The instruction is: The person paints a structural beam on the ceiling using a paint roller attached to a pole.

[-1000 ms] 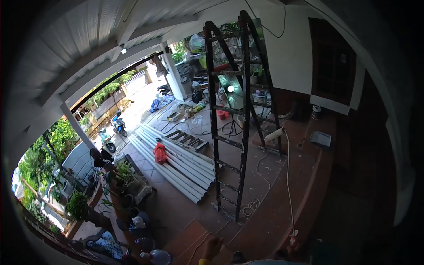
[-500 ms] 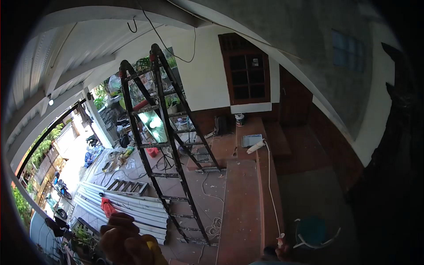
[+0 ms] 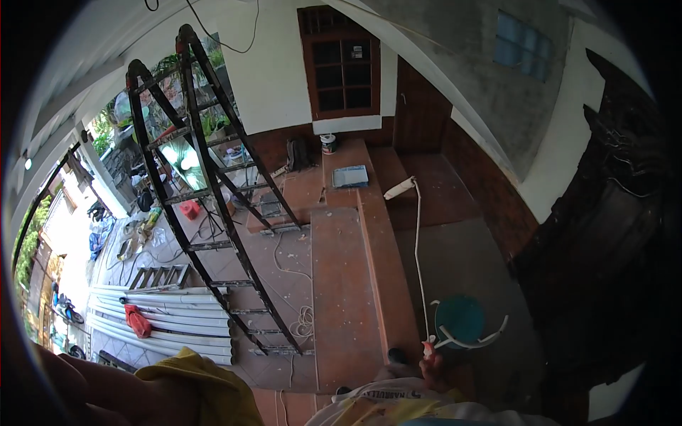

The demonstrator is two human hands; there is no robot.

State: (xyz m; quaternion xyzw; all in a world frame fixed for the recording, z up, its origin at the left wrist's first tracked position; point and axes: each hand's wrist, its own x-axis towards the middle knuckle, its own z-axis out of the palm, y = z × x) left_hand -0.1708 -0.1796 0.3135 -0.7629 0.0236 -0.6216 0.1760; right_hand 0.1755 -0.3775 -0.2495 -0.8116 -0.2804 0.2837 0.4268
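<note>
One hand, the left hand (image 3: 85,390), shows blurred at the lower left of the frame, raised close to the camera, its fingers closed on a yellow cloth (image 3: 202,387). The right hand is out of view. Beyond, a long roller pole (image 3: 418,263) runs from bottom centre up the step to its roller head, near a paint tray (image 3: 350,176) and paint can (image 3: 327,144) at upper centre. Judging by this, painting is paused; a black ladder (image 3: 206,192) stands left.

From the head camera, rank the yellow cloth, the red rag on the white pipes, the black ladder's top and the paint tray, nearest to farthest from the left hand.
1. yellow cloth, right at the left hand
2. red rag, just above, on the white pipes
3. black ladder, its top far up at upper left
4. paint tray, upper middle; too close to call against the ladder top
</note>
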